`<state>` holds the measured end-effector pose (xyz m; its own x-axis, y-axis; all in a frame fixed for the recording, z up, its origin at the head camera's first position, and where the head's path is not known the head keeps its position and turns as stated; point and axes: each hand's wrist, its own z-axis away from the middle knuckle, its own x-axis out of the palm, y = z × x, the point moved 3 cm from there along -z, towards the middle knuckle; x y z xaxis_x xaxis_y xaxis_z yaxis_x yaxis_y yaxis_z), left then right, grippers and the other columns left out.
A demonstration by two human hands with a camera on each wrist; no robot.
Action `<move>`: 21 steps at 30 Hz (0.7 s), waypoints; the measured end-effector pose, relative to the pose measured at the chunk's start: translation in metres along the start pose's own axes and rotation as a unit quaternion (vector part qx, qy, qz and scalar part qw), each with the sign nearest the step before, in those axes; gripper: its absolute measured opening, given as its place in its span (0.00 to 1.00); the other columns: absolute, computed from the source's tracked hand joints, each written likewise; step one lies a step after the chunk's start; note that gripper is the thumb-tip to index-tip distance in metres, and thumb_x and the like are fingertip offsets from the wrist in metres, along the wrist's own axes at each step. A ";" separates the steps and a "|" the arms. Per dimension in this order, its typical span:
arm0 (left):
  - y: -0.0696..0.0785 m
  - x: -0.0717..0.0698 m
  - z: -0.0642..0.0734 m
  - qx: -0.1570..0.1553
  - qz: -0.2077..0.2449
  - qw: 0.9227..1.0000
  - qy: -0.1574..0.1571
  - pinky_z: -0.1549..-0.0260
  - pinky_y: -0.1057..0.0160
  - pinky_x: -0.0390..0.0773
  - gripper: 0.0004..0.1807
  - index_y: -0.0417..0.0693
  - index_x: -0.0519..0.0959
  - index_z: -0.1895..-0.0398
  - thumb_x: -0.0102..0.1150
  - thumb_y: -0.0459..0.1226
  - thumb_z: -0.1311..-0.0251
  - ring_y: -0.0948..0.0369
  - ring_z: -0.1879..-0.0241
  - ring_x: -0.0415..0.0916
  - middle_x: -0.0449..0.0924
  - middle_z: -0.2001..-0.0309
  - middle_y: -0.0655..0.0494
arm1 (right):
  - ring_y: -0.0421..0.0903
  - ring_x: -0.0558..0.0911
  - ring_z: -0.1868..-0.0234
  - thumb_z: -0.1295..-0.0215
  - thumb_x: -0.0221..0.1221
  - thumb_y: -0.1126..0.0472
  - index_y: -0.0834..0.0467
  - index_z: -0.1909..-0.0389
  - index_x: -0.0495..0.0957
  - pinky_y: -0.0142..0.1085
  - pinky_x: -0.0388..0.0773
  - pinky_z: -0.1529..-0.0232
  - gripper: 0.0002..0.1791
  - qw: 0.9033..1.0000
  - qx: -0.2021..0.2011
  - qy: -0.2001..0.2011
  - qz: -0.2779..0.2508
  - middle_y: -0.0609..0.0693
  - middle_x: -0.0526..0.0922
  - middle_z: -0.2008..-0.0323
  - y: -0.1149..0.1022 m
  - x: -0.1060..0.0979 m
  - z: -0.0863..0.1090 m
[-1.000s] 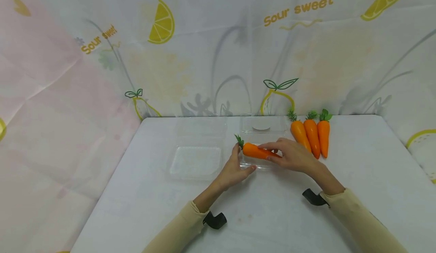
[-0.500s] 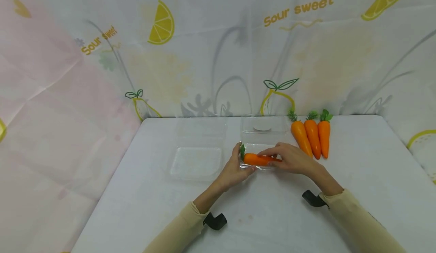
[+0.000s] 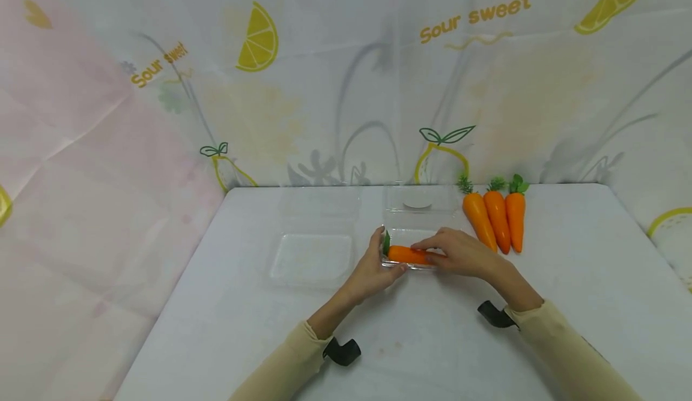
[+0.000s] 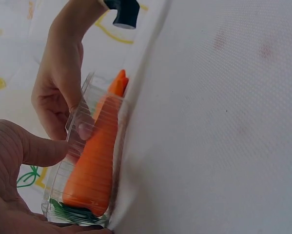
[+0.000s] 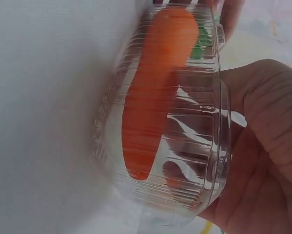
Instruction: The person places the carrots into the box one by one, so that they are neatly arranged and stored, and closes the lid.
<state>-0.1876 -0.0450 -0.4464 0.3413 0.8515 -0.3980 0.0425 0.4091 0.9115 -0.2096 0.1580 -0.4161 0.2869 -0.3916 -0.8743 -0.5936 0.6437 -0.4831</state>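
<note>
A carrot (image 3: 404, 254) with green leaves lies lengthwise in the base of a clear plastic clamshell box (image 3: 416, 234), its leafy end to the left. My left hand (image 3: 373, 272) holds the box at its left end, the thumb along the near side. My right hand (image 3: 462, 254) reaches into the box with thumb and fingers at the narrow part of the carrot. In the left wrist view, the carrot (image 4: 94, 161) shows through the ribbed wall. The right wrist view has the right hand (image 5: 262, 131) over the box rim, fingertips seen through the plastic.
The box lid (image 3: 418, 198) stands raised behind the base. On the left is a second clear box (image 3: 313, 257), its lid also up. Several carrots are absent from these boxes' left side; three carrots (image 3: 497, 221) lie side by side at the back right. A printed cloth (image 3: 346, 77) hangs behind the table.
The carrot has gone down from above the box into its base, and the right hand has lowered with it. The left hand keeps its place at the box's left end.
</note>
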 end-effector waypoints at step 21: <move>0.000 0.001 0.000 -0.015 -0.009 1.000 -0.001 0.34 0.38 0.57 0.50 0.49 0.43 0.22 0.65 0.43 0.39 0.45 0.28 0.54 0.50 0.24 0.41 | 0.51 0.80 0.54 0.38 0.67 0.62 0.58 0.43 0.80 0.49 0.82 0.55 0.21 0.992 0.023 0.113 -0.049 0.52 0.84 0.52 0.013 -0.025 0.015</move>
<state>-0.1873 -0.0444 -0.4469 0.3422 0.8438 -0.4133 0.0193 0.4335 0.9009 -0.2130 0.1863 -0.4017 0.1620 -0.5885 -0.7921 -0.5355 0.6218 -0.5715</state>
